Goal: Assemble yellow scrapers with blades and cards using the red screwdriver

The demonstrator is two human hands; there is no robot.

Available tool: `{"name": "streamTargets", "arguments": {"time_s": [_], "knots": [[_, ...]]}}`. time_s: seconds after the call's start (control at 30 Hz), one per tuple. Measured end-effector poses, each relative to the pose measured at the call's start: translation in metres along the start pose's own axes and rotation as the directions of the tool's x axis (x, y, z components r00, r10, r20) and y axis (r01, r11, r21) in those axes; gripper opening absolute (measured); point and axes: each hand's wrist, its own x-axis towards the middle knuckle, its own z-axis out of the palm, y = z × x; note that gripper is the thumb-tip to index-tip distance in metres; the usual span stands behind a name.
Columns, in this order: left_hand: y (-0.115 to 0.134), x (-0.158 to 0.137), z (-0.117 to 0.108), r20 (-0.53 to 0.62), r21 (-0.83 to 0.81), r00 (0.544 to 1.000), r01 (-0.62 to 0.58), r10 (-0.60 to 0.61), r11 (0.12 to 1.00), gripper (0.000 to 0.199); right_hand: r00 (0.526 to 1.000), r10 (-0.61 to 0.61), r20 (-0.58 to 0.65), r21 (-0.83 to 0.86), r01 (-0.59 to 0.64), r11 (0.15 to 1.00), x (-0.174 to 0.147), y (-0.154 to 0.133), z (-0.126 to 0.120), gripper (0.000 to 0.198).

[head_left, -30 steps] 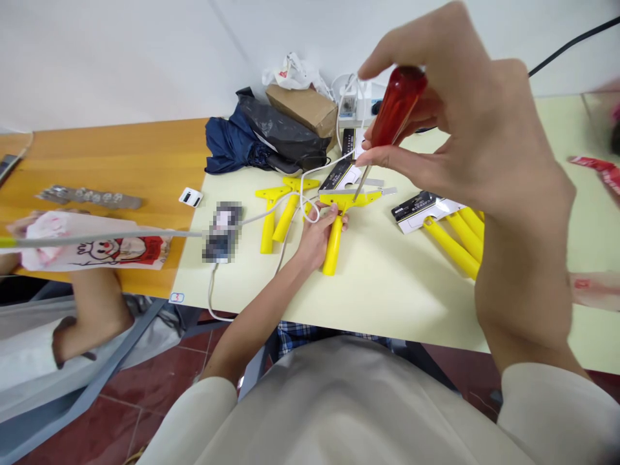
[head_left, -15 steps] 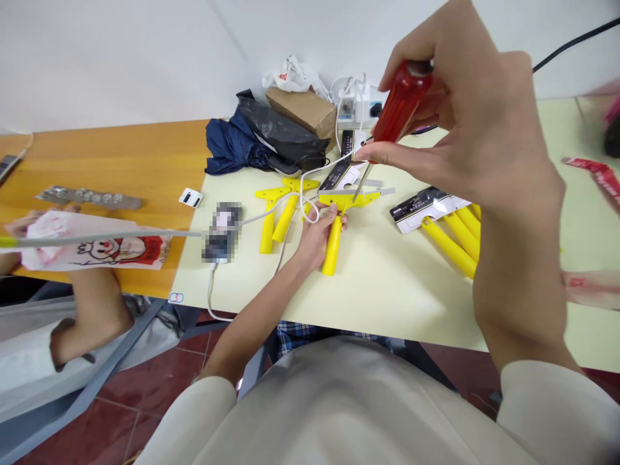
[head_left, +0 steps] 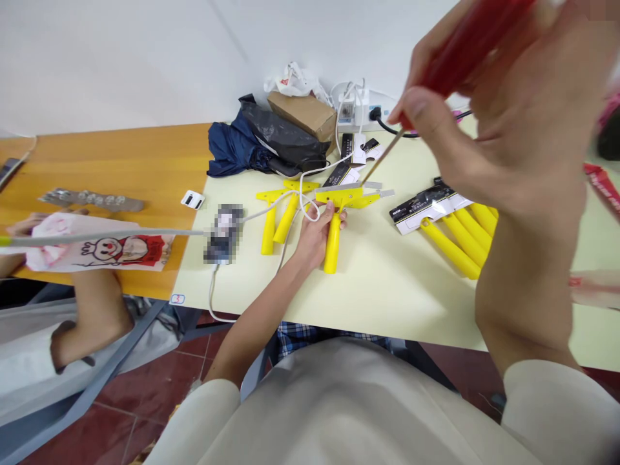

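Note:
My left hand point(head_left: 312, 236) is closed around the neck of a yellow T-shaped scraper point(head_left: 332, 248), its handle pointing toward me and a metal strip along its head. A red-handled screwdriver point(head_left: 467, 55) is gripped in my right hand point(head_left: 527, 135), raised close to the camera. The shaft slants down to the scraper's head; whether the tip touches it I cannot tell. Left of my left hand lie two more yellow scrapers point(head_left: 268, 229). On the right, several yellow handles point(head_left: 455, 252) stick out from black-and-white packaging point(head_left: 421, 206).
White cables point(head_left: 305, 173) loop across the table near my left hand. Behind are a dark blue folded cloth item point(head_left: 230, 148), a cardboard box point(head_left: 303, 115) and a power strip point(head_left: 361, 106). A pixelated device point(head_left: 223, 232) lies left. Another person's arm point(head_left: 99, 300) is beside a printed bag point(head_left: 101, 244).
My right hand has moved up and to the right with the screwdriver, which now leans more. My left hand and the scraper have stayed nearly in place.

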Motion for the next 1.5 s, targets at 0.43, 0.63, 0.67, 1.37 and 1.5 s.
{"name": "streamTargets", "arguments": {"time_s": [0.43,0.63,0.67,1.37,1.5], "knots": [[0.015,-0.009,0.009,0.074,-0.007,0.997,-0.018,0.018,1.0,0.036,0.799,0.133,0.587,-0.503,0.231,0.833,0.004,0.037,0.068,0.029],[0.013,-0.007,0.004,0.041,0.075,0.998,-0.041,0.038,0.996,0.038,0.797,0.143,0.587,-0.505,0.222,0.834,0.005,0.043,0.075,0.025],[0.012,-0.006,0.003,0.058,0.072,0.997,-0.054,0.049,0.996,0.04,0.798,0.145,0.585,-0.505,0.218,0.835,0.005,0.043,0.076,0.024],[0.012,-0.012,0.004,0.24,0.125,0.971,-0.037,0.006,0.992,0.043,0.777,0.288,0.56,-0.146,-0.249,0.957,0.018,0.05,0.045,0.021],[0.008,-0.012,0.003,0.211,0.145,0.978,-0.035,0.004,0.989,0.044,0.787,0.256,0.562,-0.094,-0.247,0.965,0.019,0.057,0.046,0.023]]}}
